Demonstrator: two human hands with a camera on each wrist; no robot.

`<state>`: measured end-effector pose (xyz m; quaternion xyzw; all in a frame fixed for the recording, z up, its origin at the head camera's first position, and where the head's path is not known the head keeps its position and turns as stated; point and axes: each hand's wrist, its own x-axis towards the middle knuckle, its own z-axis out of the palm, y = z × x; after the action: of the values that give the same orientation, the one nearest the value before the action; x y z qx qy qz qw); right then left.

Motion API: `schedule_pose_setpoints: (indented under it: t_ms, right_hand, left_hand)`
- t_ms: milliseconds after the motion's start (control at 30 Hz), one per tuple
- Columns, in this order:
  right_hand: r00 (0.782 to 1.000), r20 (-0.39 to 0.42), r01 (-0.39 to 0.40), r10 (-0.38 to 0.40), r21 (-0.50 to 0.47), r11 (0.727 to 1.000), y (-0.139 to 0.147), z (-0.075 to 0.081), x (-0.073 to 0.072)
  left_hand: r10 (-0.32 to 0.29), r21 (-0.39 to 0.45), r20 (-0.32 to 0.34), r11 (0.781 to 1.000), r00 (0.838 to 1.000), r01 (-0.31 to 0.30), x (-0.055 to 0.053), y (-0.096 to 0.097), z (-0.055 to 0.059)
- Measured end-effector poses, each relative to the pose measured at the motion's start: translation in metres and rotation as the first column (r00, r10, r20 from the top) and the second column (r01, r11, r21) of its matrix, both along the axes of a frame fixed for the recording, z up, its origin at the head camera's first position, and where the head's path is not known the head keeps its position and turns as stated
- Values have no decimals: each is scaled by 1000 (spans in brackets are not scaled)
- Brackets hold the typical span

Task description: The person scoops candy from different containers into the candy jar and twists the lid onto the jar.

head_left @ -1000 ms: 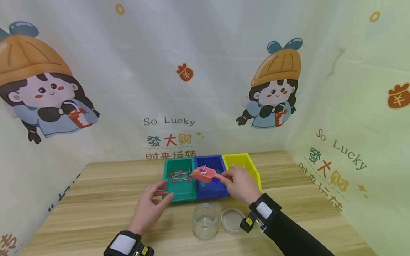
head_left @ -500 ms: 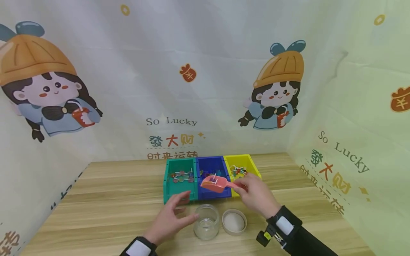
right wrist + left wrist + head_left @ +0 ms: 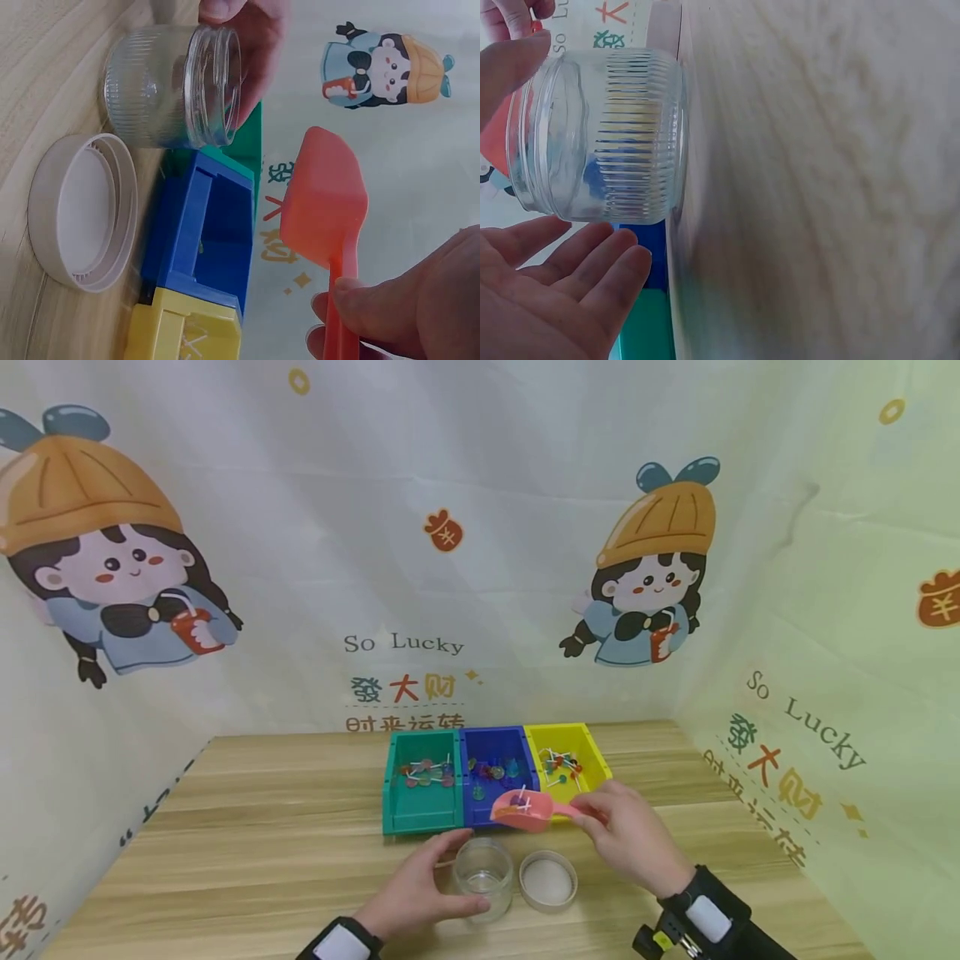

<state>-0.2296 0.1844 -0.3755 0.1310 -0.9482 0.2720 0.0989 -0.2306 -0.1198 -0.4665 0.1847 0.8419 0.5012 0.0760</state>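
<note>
My right hand grips the handle of a pink-red scoop, thumb and fingers curled around it. Small lollipops with white sticks lie in the scoop, which hangs over the front of the blue bin. My left hand is spread around a clear ribbed glass jar that stands upright without its lid. The thumb is at the rim on one side, and the straight fingers lie along the other side. To the jar's right is a round pale lid, inner side up.
Green, blue and yellow bins stand side by side behind the jar. Small lollipops lie in the green and yellow ones, and small colourful pieces in the blue one. A printed curtain encloses the wooden table.
My left hand has moved right from beside the green bin to around the jar. My right hand has brought the loaded scoop right and toward me.
</note>
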Motion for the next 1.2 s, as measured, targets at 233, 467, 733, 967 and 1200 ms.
schedule_pose_setpoints:
  t_ms: [233,467,733,967,1200]
  right_hand:
    - [1000,12,-8,8,5,1000,4,4,10]
    - [999,-22,-31,32,39,999,3,6,18]
    - [995,-84,-47,56,106,993,1,7,19]
    - [978,-190,-47,87,207,977,-9,8,21]
    - [952,-271,-68,140,258,964,-19,11,23]
  left_hand:
    - [-10,-3,13,1000,1000,10,0,1,-1]
    - [10,-24,48,1000,999,-9,1,2,-2]
    - [8,-27,77,1000,997,-6,0,2,1]
    - [14,-29,79,1000,997,-12,0,1,3]
    - [8,-24,67,1000,998,-6,-1,2,1]
